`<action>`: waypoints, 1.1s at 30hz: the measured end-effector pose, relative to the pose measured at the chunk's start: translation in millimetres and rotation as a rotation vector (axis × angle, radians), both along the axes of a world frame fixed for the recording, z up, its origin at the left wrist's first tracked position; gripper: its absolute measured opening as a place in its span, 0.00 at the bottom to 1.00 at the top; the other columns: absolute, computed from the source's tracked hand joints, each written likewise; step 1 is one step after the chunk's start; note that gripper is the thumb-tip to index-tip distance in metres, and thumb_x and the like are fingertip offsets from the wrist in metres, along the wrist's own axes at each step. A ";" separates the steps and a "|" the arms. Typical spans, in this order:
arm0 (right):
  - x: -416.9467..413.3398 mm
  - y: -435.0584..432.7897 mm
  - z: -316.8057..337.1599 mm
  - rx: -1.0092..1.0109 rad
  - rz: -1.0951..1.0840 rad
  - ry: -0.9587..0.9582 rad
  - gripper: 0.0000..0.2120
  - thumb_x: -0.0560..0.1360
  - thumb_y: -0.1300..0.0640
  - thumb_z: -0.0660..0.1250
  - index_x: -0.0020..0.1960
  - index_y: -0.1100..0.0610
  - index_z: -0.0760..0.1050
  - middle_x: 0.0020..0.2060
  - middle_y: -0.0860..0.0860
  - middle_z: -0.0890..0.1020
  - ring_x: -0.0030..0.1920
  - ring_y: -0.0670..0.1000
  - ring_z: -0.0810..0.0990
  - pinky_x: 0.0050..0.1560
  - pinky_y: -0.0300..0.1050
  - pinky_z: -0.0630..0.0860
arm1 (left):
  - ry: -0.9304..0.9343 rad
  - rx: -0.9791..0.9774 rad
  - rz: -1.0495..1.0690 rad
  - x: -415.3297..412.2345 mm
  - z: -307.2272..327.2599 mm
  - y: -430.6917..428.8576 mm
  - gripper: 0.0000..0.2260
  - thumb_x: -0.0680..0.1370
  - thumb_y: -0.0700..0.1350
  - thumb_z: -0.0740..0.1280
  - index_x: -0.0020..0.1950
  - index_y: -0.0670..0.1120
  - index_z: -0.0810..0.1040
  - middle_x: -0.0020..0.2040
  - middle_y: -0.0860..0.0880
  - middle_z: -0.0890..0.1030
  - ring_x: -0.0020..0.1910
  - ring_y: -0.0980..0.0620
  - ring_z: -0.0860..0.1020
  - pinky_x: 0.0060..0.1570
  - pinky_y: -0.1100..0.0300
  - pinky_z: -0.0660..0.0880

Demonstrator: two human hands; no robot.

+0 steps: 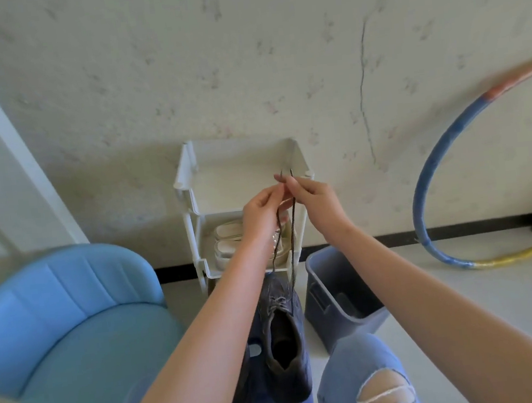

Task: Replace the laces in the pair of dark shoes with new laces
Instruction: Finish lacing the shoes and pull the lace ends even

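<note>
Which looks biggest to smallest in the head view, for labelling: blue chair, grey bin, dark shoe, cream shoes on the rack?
1. blue chair
2. dark shoe and grey bin: alike
3. cream shoes, farther away

Looks like a home entryway or spare corner, not a workspace. Giveaways: white plastic shoe rack [245, 203] at 12 o'clock against a cracked, scuffed plaster wall [275, 52], pale sneakers [229, 241] on its lower shelf, a padded blue chair [70, 323] at 9 o'clock, a small grey bin [337, 295] on the floor at 1 o'clock. A taped-up hula hoop [434, 164] leaning on the wall at 2 o'clock and a black skirting strip [458, 228] along the pale floor settle it as domestic.
</note>
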State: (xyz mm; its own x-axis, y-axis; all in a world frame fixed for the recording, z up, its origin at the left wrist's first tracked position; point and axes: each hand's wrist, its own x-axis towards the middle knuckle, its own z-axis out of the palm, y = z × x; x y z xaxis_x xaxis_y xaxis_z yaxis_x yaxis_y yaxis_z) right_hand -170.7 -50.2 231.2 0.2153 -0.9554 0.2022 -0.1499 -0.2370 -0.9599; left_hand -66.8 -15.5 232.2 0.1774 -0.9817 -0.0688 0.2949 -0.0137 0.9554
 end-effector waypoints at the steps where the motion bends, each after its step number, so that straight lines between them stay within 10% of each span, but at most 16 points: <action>1: -0.6 0.8 -0.4 0.029 0.021 -0.041 0.14 0.82 0.54 0.59 0.63 0.56 0.77 0.55 0.45 0.82 0.52 0.42 0.80 0.51 0.29 0.74 | -0.049 0.005 0.004 -1.5 1.1 0.8 0.09 0.80 0.43 0.63 0.44 0.50 0.80 0.36 0.52 0.84 0.42 0.47 0.76 0.44 0.51 0.70; 6: -5.5 5.9 -0.8 0.083 0.133 -0.074 0.13 0.82 0.55 0.58 0.58 0.58 0.79 0.34 0.47 0.84 0.33 0.44 0.80 0.38 0.30 0.74 | -0.242 -0.052 -0.014 0.2 1.4 6.5 0.10 0.80 0.46 0.63 0.40 0.51 0.80 0.30 0.47 0.80 0.32 0.49 0.75 0.39 0.54 0.72; 13: -4.2 3.4 -2.3 0.169 0.183 -0.204 0.15 0.83 0.56 0.54 0.55 0.60 0.78 0.45 0.54 0.82 0.36 0.47 0.81 0.37 0.38 0.77 | -0.293 -0.064 -0.037 -2.5 3.2 2.9 0.08 0.80 0.48 0.63 0.45 0.50 0.80 0.43 0.38 0.82 0.43 0.36 0.80 0.49 0.45 0.76; 18: -5.8 3.8 -5.4 0.244 0.151 -0.324 0.14 0.84 0.55 0.53 0.59 0.58 0.77 0.45 0.51 0.82 0.40 0.46 0.82 0.38 0.37 0.77 | -0.370 -0.093 0.036 -7.2 1.0 -5.8 0.08 0.80 0.47 0.64 0.50 0.49 0.82 0.38 0.49 0.82 0.37 0.48 0.81 0.39 0.54 0.80; 28: -13.3 -8.1 -3.7 0.196 0.216 -0.138 0.13 0.83 0.53 0.56 0.62 0.50 0.76 0.61 0.53 0.79 0.54 0.49 0.79 0.49 0.37 0.75 | -0.250 -0.091 -0.045 -8.9 -13.5 -13.8 0.11 0.81 0.48 0.62 0.42 0.53 0.81 0.40 0.43 0.79 0.42 0.47 0.78 0.57 0.42 0.74; 33: -19.8 -14.7 3.1 0.201 0.262 -0.116 0.12 0.82 0.56 0.57 0.57 0.57 0.79 0.51 0.52 0.82 0.41 0.43 0.81 0.45 0.37 0.76 | -0.258 -0.127 -0.144 -1.1 -11.9 -16.8 0.08 0.82 0.46 0.60 0.49 0.48 0.79 0.44 0.43 0.80 0.42 0.48 0.78 0.57 0.44 0.75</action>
